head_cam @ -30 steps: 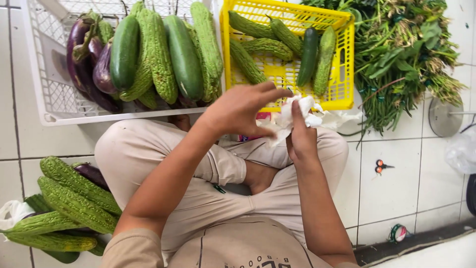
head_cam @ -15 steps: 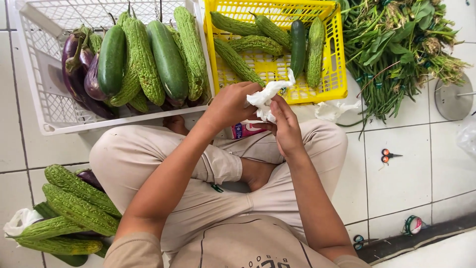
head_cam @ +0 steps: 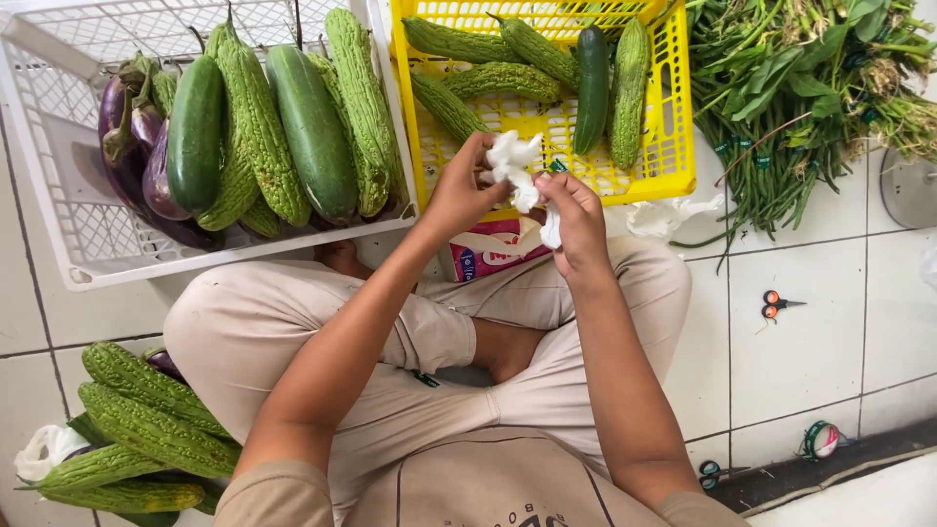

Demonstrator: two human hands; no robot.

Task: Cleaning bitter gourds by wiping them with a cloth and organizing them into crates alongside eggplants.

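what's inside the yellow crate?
The yellow crate holds several bitter gourds and one smooth cucumber on its mesh floor. Both hands, left hand and right hand, holding white plastic, cover its near edge; nothing can be seen there.

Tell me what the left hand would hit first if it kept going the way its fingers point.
Probably the yellow crate: the left hand points up toward its near edge, with bitter gourds just beyond. Depth is unclear.

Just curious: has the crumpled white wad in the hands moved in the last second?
Yes. The crumpled white wad has shifted left against the yellow plastic crate, from near its right corner toward its middle.
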